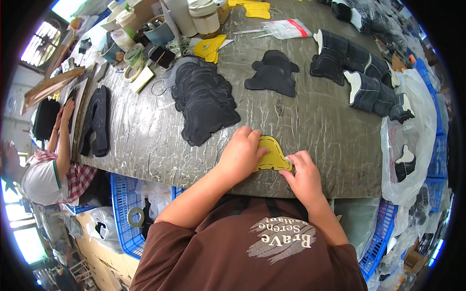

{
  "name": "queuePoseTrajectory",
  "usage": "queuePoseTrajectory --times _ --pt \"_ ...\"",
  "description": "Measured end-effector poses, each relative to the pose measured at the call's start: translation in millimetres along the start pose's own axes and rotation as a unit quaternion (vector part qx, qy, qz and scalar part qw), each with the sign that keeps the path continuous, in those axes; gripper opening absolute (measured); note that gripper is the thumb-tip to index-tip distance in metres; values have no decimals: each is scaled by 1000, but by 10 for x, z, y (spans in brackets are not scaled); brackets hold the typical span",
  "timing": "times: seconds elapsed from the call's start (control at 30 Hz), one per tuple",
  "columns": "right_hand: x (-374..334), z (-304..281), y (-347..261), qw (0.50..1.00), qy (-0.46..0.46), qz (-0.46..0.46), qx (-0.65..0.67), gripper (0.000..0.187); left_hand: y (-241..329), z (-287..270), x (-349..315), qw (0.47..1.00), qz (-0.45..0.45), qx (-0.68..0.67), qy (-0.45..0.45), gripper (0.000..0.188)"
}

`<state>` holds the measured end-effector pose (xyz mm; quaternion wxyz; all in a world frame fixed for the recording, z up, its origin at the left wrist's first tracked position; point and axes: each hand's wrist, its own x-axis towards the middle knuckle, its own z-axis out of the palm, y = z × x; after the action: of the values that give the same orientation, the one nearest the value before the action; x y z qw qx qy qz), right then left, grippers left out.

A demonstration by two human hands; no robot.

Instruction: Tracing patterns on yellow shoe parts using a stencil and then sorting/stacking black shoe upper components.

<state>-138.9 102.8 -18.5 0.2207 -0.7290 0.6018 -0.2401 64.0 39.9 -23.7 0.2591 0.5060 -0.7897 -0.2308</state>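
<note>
Near the table's front edge lies a yellow curved flat piece [273, 151] with dark dashed lines along its rim. My left hand [241, 154] grips its left side, the thumb on top and the fingers curled. At its lower right end, my right hand [304, 173] pinches the edge between thumb and fingers. What lies under the yellow piece is hidden. Beyond my left hand is a fanned stack of black cut pieces [204, 104] with wavy outlines. Another few black pieces of that shape [273, 72] lie farther off, right of the stack.
Bundled black pieces with white ends [371, 92] lie at the right, beside a clear plastic bag [412, 126]. Jars, cups and tape rolls [160, 31] crowd the back left. More yellow pieces [209, 48] lie near them. A co-worker [53, 165] works at the far left.
</note>
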Motion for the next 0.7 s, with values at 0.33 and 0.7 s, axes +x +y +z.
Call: queuePoseTrajectory --times 0.33,0.7 --pt "-44 36 68 1000 21 -14 11 35 56 -95 -452 998 34 19 -45 43" --pt "-27 62 45 999 29 -23 9 32 29 -34 -534 999 47 8 12 27"
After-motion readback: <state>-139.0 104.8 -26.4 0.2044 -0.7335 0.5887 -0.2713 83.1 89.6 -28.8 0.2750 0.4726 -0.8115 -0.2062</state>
